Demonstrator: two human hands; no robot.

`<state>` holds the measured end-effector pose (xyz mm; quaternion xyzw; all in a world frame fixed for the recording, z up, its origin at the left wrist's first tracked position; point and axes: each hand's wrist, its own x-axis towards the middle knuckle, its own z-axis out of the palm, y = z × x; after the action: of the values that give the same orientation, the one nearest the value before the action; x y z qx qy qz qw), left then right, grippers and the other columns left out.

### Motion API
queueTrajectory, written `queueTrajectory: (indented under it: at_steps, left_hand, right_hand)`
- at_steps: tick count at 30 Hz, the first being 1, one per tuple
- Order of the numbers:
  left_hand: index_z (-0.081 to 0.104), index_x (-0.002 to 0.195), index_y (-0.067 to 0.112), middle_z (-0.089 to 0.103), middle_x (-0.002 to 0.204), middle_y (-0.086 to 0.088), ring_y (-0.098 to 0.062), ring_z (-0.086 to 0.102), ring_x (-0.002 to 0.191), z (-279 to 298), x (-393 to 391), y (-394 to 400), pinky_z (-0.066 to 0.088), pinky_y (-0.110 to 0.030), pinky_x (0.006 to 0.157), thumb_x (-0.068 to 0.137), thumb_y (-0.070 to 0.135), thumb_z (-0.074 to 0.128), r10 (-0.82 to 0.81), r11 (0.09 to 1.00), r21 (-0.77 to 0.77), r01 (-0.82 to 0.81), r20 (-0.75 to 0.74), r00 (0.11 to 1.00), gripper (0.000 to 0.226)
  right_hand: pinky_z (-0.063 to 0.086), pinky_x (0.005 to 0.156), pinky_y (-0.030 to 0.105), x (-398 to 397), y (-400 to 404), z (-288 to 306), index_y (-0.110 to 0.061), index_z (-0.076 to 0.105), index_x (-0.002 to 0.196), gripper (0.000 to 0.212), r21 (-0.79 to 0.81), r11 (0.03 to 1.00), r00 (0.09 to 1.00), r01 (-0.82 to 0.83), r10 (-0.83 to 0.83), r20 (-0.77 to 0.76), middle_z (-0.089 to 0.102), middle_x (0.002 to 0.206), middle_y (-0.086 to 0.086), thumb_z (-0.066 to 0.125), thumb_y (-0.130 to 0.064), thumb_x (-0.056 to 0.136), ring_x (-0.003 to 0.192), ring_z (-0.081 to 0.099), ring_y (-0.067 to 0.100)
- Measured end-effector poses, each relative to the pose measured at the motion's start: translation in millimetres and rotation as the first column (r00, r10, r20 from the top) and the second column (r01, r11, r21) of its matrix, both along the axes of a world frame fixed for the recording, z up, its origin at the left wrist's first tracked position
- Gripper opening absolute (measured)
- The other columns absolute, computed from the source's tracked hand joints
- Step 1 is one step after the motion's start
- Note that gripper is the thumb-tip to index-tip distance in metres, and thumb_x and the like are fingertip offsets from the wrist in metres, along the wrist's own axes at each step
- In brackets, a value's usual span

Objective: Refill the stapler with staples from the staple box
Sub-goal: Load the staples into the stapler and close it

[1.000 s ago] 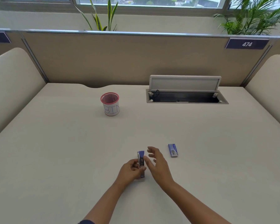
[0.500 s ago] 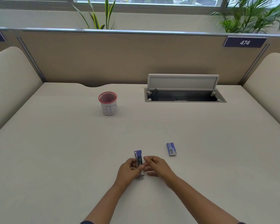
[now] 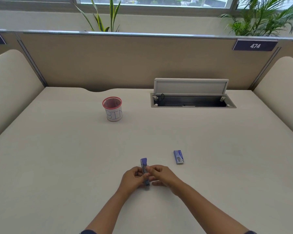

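Note:
A small purple stapler (image 3: 144,163) stands lengthwise on the desk near the front middle, its far end pointing away from me. My left hand (image 3: 132,179) grips its left side. My right hand (image 3: 161,174) pinches the stapler from the right, fingertips on its top. The middle of the stapler is hidden by my fingers. A small blue staple box (image 3: 178,157) lies flat on the desk to the right of the hands, apart from them and closed as far as I can tell.
A red-rimmed mesh cup marked "BIN" (image 3: 112,108) stands at the back left of the beige desk (image 3: 57,157). An open cable hatch (image 3: 191,100) with a raised lid sits at the back right. Padded dividers bound both sides.
My right hand, open beside the stapler a second ago, has closed in from the right and now pinches it. My left hand has kept its hold. The staple box has not moved.

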<state>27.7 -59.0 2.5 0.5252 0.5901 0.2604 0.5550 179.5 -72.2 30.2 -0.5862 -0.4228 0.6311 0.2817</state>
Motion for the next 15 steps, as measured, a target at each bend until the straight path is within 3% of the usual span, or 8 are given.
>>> queueTrajectory:
  at_steps: [2,9,15]
  left_hand:
    - [0.063,0.092,0.002,0.064,0.077,-0.010,-0.022,0.064,0.073,0,1,-1,0.056,-0.043,0.078,0.080,0.028,0.070,0.012,1.000,0.005,-0.012,0.001,1.000,0.029]
    - [0.063,0.088,0.007,0.061,0.071,-0.004,-0.016,0.060,0.065,2,3,-3,0.054,-0.035,0.073,0.082,0.023,0.068,0.027,1.000,0.004,-0.027,-0.012,1.000,0.018]
    - [0.062,0.094,0.007,0.065,0.075,-0.007,-0.015,0.066,0.066,4,1,-4,0.056,-0.030,0.065,0.082,0.017,0.068,0.028,0.999,-0.027,-0.027,0.048,0.998,0.017]
  right_hand:
    - [0.053,0.077,0.019,0,-1,-1,-0.016,0.067,0.104,0.041,0.008,1.000,1.000,0.000,0.000,0.003,0.071,0.090,-0.006,0.058,-0.051,0.084,0.084,0.067,0.003]
    - [0.052,0.075,0.019,-1,1,-6,-0.019,0.065,0.082,0.030,-0.043,0.999,0.999,0.030,-0.031,-0.034,0.071,0.094,0.000,0.058,-0.048,0.085,0.092,0.068,0.009]
    - [0.053,0.089,0.031,-3,4,-12,-0.011,0.065,0.096,0.037,-0.081,0.996,0.996,0.042,-0.048,-0.072,0.071,0.102,0.011,0.052,-0.045,0.090,0.095,0.068,0.018]
